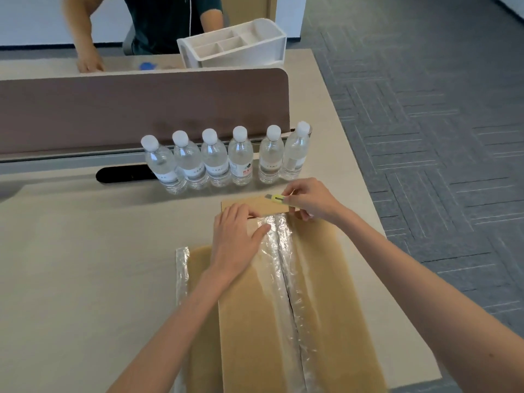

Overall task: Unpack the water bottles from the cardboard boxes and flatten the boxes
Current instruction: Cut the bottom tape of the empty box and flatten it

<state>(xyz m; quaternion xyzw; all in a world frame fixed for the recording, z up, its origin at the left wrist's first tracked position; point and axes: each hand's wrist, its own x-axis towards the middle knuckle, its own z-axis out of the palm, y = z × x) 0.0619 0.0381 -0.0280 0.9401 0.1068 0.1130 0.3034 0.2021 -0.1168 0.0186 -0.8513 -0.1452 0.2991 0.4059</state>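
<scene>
A brown cardboard box (317,279) lies on the desk in front of me, with clear tape running along its middle seam, which is split open. My left hand (238,239) presses flat on the box's far left part, fingers straight. My right hand (312,199) grips a small yellow utility knife (276,198) at the box's far edge, blade pointing left. Several water bottles (224,160) with white caps stand upright in a row behind the box, against the divider.
A brown desk divider (141,109) stands behind the bottles. Beyond it a white organiser (235,46) sits on the other desk, where another person rests a hand (89,63). The desk's right edge (368,194) drops to grey carpet.
</scene>
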